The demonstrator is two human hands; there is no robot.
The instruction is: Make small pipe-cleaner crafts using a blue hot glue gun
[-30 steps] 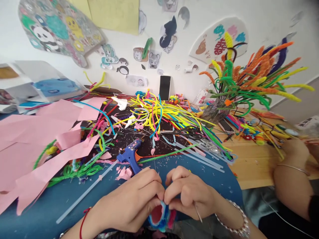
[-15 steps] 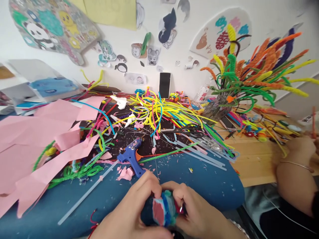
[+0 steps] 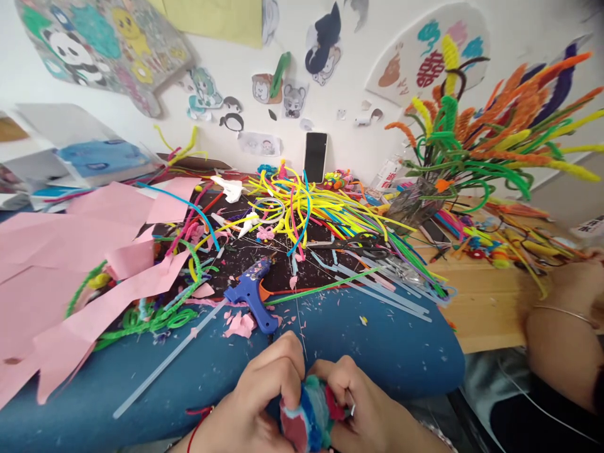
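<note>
From my remote seat, I see the small rounded piece of fuzzy blue-and-teal material with a flat pink face (image 3: 314, 412) at six o'clock in my view, just beyond the near edge of the blue bench (image 3: 387, 346). My left hand (image 3: 264, 399) pinches its ten o'clock side; my right hand (image 3: 368, 406) pinches near its two o'clock, by a fuzzy crimson part (image 3: 334, 406). I judge it light and soft, non-slip but easily crushed. I'd take hold by the blue rim, each grip gentle, sparing the pink face.

Fuzzy blue piece (image 3: 317, 409) partly hidden
</note>
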